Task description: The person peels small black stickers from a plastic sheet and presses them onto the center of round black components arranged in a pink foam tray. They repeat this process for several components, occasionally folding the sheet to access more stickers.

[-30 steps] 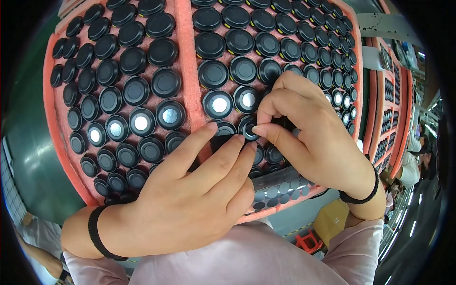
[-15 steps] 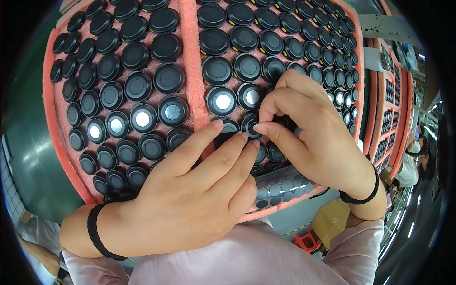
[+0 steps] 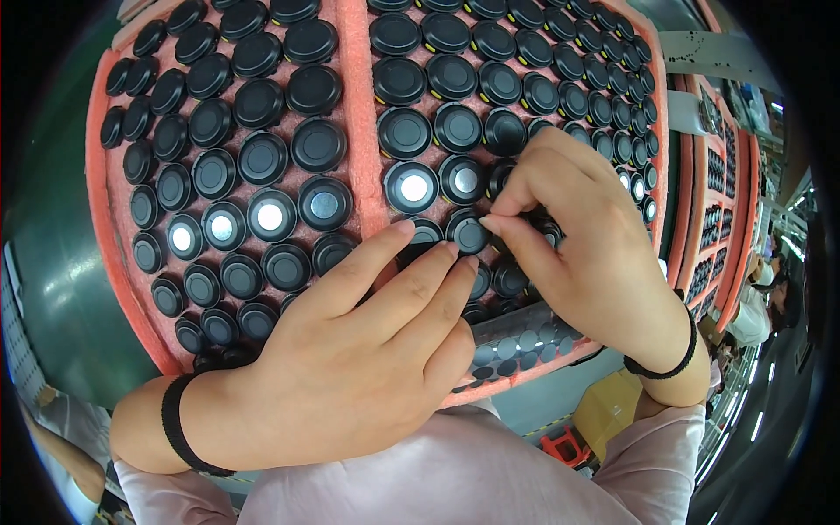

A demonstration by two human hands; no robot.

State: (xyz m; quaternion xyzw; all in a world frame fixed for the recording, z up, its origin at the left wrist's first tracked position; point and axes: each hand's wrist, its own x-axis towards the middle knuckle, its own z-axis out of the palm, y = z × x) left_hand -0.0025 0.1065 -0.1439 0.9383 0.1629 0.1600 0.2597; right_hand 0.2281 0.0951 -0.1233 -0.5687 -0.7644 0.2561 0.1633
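Note:
Rows of round black caps (image 3: 405, 131) with flat disc-shaped centres stand in a pink foam tray (image 3: 357, 114). My left hand (image 3: 350, 359) lies palm down with fingers stretched over the near caps. Its fingertips rest beside a black cap (image 3: 467, 230) in front of me. My right hand (image 3: 573, 232) is closed in a pinch at that cap's right edge, thumb and forefinger almost together. Whatever lies between those fingertips is too small or hidden to make out. Under my left thumb side runs a clear plastic sheet (image 3: 525, 328) bearing grey round discs (image 3: 528, 341).
A pink foam divider splits the tray. Several caps, such as one left of the divider (image 3: 271, 215), reflect bright light. More loaded pink trays (image 3: 713, 210) stand to the right. A cardboard box (image 3: 608, 402) and a red stool (image 3: 567, 446) are below the tray edge.
My right fingertips have shifted slightly right and up, off the middle cap, whose face now shows more fully. My left hand has hardly moved. The tray appears slightly shifted to the right.

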